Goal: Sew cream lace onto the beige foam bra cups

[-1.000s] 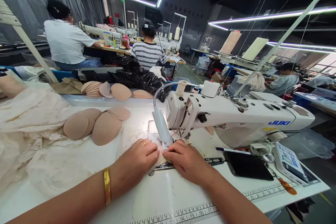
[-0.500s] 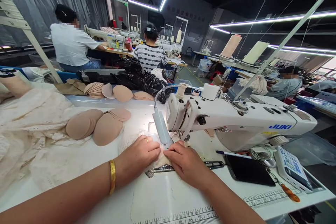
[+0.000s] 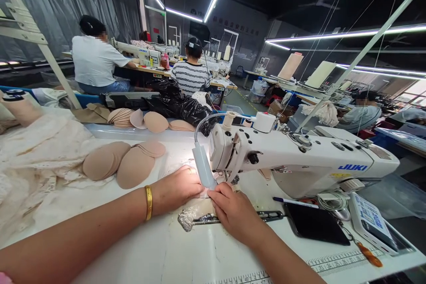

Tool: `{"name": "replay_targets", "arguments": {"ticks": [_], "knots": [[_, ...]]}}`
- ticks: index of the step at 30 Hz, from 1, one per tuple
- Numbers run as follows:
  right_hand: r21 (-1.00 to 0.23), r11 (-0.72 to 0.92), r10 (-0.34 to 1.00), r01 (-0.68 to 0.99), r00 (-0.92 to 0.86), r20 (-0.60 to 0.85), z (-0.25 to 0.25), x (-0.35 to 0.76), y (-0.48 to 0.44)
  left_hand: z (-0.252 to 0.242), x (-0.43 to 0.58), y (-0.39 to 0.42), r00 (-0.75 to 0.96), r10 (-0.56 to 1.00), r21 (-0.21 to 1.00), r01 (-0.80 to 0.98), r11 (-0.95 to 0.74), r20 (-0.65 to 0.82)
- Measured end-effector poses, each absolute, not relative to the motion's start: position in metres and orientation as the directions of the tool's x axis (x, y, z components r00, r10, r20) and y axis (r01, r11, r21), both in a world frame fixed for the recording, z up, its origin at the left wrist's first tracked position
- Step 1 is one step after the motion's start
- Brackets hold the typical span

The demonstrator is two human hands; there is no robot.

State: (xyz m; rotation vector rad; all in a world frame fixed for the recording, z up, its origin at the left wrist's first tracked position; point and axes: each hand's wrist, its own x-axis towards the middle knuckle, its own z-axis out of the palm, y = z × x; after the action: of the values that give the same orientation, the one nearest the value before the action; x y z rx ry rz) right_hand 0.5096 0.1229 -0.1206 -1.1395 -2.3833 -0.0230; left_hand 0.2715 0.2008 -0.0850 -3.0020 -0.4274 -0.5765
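Under the needle area of a white sewing machine (image 3: 246, 151), thin pale lace fabric (image 3: 173, 165) lies in the lamp's glow. My left hand (image 3: 178, 188), with a gold ring and bracelet, is closed over the fabric left of the lamp, its fingers bent together and partly hidden. Just right of it, my right hand (image 3: 234, 208) pinches the fabric's near edge between thumb and forefinger. The grey lamp head (image 3: 203, 166) blocks sight of the needle and part of the cloth. A crumpled clear-plastic-wrapped piece (image 3: 187, 218) lies in front of my fingers.
Beige oval pads (image 3: 136, 166) lie in stacks to the left, beside heaped lace fabric (image 3: 43, 155). On the right are a black phone (image 3: 316, 224), a pen (image 3: 295, 202) and a white box-shaped device (image 3: 371, 219). A printed ruler (image 3: 336, 259) runs along the front edge. Co-workers sit beyond.
My left hand has shifted slightly forward, its fingers now more tucked behind the lamp. The fabric between my hands has moved away from me, baring more of the table. The view has tilted a little.
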Motion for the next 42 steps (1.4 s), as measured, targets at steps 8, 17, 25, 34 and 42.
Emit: {"name": "replay_targets", "arguments": {"ticks": [8,17,25,34,42], "knots": [[-0.16,0.652,0.719,0.741,-0.536,0.443,-0.121,0.511,0.123,-0.089,0.27,0.204,0.888,0.264,0.025,0.276,-0.961,0.377],[-0.157,0.639,0.727,0.753,-0.524,0.444,-0.122,0.509,0.123,-0.081,0.269,0.209,0.89,0.342,-0.016,0.363,-0.932,0.303],[-0.299,0.664,0.731,0.686,-0.509,0.454,-0.126,0.513,0.124,-0.081,0.275,0.202,0.828,0.454,0.029,0.472,-0.881,0.329],[-0.993,-0.041,0.966,0.108,-0.251,-0.067,-0.093,0.466,0.102,-0.083,0.244,0.126,0.735,0.549,0.276,0.475,-0.836,0.398],[-0.971,0.002,0.994,-0.238,-0.102,0.027,-0.104,0.414,0.047,-0.083,0.247,0.034,0.374,0.877,0.779,-0.434,0.453,-0.302]]}}
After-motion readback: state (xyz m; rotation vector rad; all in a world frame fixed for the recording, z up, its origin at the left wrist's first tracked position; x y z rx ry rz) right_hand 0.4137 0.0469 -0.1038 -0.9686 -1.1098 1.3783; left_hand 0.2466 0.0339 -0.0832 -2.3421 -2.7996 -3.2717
